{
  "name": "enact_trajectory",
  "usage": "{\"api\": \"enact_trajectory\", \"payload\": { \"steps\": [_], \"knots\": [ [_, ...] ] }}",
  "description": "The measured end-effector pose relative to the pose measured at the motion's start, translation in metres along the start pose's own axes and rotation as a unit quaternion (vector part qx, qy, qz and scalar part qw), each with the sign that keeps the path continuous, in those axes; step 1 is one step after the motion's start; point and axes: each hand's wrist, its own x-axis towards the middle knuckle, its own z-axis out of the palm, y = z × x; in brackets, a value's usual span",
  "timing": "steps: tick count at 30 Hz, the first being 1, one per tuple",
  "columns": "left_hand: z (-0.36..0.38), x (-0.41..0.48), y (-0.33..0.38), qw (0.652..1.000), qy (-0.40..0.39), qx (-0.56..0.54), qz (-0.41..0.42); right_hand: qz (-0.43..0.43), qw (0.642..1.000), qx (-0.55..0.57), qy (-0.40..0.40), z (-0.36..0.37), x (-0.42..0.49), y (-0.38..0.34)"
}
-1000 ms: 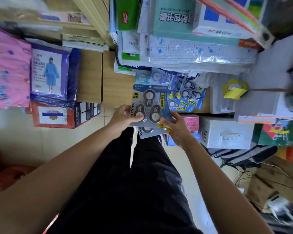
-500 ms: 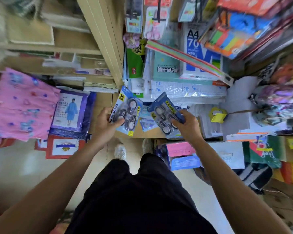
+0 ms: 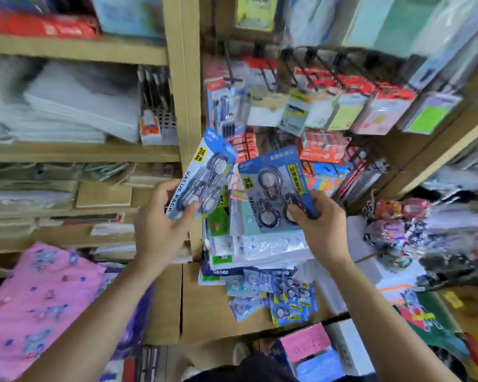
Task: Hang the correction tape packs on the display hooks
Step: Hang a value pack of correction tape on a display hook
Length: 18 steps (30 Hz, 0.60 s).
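My left hand (image 3: 160, 224) grips one blue correction tape pack (image 3: 204, 172) by its lower edge, tilted to the right in front of the wooden shelf post (image 3: 184, 86). My right hand (image 3: 319, 224) pinches a second blue correction tape pack (image 3: 273, 188) at its lower right corner, held upright beside the first. Black display hooks (image 3: 312, 70) stick out of the wall above both packs, most of them carrying other goods. Several more correction tape packs (image 3: 276, 299) lie in a heap on the wooden counter below my right forearm.
Sticky note packs (image 3: 370, 111) and pen packs (image 3: 224, 106) hang from the hooks. Stacked paper and plastic sleeves (image 3: 249, 244) stand under the held packs. Shelves of paper (image 3: 75, 106) fill the left. Pink fabric (image 3: 33, 299) lies at lower left, patterned bags (image 3: 398, 232) at right.
Both hands have risen with a pack each, from the low counter up toward the hook wall. The view has tilted up, so the hooks and hanging goods now show.
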Motion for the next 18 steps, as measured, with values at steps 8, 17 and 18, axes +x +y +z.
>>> {"api": "enact_trajectory", "payload": {
  "steps": [8, 17, 18],
  "knots": [
    [-0.035, 0.080, 0.080, 0.979, 0.112, -0.038, 0.168, -0.065, 0.987, 0.054, 0.134, -0.009, 0.026, -0.081],
    [-0.062, 0.162, 0.170, 0.945, 0.173, -0.035, 0.276, -0.169, 0.960, 0.100, 0.200, -0.043, 0.088, -0.172],
    [-0.065, 0.171, 0.179, 0.938, 0.183, -0.032, 0.293, -0.182, 0.956, 0.102, 0.205, -0.050, 0.096, -0.182]
  ]
}}
